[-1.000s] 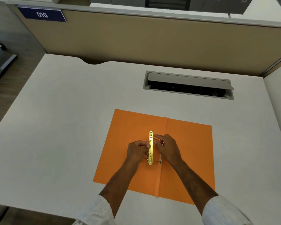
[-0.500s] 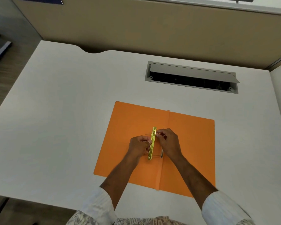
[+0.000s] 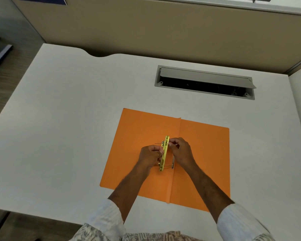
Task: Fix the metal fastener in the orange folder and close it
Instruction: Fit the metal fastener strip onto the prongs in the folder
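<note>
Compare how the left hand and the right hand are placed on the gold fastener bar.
The left hand pinches the gold fastener bar at mid-length from the left; the right hand grips near its far end, from the right. Both are closed on the bar, above the open orange folder.

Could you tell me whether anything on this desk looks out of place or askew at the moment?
Only small things: the orange folder lies open and skewed to the desk edge, and the grey cable hatch lid stands propped open. The gold fastener bar held by both hands is mid-fitting, not damaged.
</note>
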The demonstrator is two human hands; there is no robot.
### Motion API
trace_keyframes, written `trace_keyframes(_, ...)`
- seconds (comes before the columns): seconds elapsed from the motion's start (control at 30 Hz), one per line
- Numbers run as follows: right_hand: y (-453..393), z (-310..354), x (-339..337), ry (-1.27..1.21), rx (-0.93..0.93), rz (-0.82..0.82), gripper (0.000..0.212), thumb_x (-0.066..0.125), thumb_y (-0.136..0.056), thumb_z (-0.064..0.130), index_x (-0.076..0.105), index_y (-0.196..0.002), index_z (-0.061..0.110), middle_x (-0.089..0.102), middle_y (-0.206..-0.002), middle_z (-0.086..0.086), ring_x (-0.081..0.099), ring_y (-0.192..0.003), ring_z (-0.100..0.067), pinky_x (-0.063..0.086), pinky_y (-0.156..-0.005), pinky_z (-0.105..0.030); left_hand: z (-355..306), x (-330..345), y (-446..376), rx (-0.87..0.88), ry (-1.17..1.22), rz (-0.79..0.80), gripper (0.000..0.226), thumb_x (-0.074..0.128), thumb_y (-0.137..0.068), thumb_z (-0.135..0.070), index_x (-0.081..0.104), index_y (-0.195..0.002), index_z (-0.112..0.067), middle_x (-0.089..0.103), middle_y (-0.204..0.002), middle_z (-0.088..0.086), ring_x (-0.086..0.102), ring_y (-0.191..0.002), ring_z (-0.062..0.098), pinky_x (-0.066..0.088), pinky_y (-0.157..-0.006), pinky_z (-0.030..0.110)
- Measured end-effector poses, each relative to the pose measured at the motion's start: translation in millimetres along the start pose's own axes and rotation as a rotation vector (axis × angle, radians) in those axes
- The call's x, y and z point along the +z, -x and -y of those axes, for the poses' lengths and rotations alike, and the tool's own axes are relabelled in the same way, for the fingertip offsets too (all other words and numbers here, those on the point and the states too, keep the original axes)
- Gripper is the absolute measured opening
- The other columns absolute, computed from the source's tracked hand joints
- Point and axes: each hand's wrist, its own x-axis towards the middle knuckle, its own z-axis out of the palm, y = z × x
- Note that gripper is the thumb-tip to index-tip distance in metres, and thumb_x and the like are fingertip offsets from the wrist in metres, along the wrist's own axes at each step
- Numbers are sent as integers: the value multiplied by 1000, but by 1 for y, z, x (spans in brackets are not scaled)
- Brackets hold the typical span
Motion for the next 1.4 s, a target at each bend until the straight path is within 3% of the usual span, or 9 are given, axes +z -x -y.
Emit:
trace_keyframes(0.13, 8, 0, -2, 2, -19, -63, 20, 56, -95, 10, 66, -111, 15, 63, -107, 0, 57, -89, -6, 38, -69, -2, 0, 0, -2, -11, 6, 3, 5, 65, -91, -4, 69, -90, -7, 61, -62, 4, 54, -49, 13, 48, -51, 25)
trace_keyframes(0.23, 24, -7, -3, 82, -62, -104, 18, 54, -95, 10, 63, -107, 18, 63, -104, 3, 58, -87, -5, 41, -68, -9, 0, 0, -3, -14, 10, 5, 8, 65, -91, -4, 70, -86, -9, 61, -62, 4, 53, -49, 13, 48, -50, 25)
trace_keyframes(0.33, 42, -18, -4, 202, -131, -21, 17, 54, -93, 9, 62, -101, 22, 60, -100, 8, 56, -87, -3, 45, -70, -16, 0, 0, -3, -13, 14, 8, 9, 65, -90, -3, 70, -86, -9, 61, -61, 3, 54, -50, 13, 49, -51, 26)
trace_keyframes(0.43, 57, -29, -5, 356, -263, 130, 26, 57, -87, 12, 65, -108, 25, 52, -99, 8, 48, -93, -9, 44, -73, -19, 0, 0, -3, -10, 8, 9, 9, 65, -91, -3, 70, -87, -9, 61, -61, 3, 53, -49, 12, 48, -50, 25)
trace_keyframes(0.63, 65, -31, -3, 485, -348, 175, 27, 66, -85, 44, 69, -110, 32, 53, -102, 7, 44, -92, -11, 40, -75, -26, -2, -1, -2, -5, -7, 0, 8, 64, -92, -4, 70, -90, -8, 61, -63, 4, 54, -51, 13, 49, -49, 24)
trace_keyframes(0.77, 62, -23, -2, 556, -428, 154, 16, 64, -90, 35, 73, -101, 27, 63, -96, 5, 52, -88, -19, 41, -71, -32, -2, -1, -2, -6, -16, -10, 7, 64, -91, -3, 70, -93, -5, 62, -63, 3, 55, -50, 11, 50, -47, 22)
trace_keyframes(0.97, 60, -14, -5, 524, -387, 140, 14, 63, -93, 25, 74, -101, 22, 71, -92, 4, 55, -86, -21, 46, -71, -37, -2, 0, -2, -10, -2, -11, 8, 64, -91, -3, 69, -89, -8, 61, -64, 3, 56, -49, 11, 52, -44, 21)
trace_keyframes(1.1, 62, -14, -6, 482, -363, 132, 14, 63, -93, 22, 75, -101, 21, 72, -92, 5, 55, -86, -20, 46, -70, -34, -1, 0, -3, -14, -2, -13, 7, 65, -91, -5, 70, -88, -9, 62, -64, 3, 56, -51, 12, 55, -52, 27)
trace_keyframes(1.4, 62, -18, -7, 450, -336, 144, 15, 61, -94, 26, 74, -102, 24, 71, -93, 8, 52, -88, -15, 43, -69, -27, -1, 4, -3, -17, 4, -23, 10, 66, -90, -4, 70, -84, -10, 62, -59, 1, 56, -43, 6, 50, -41, 20)
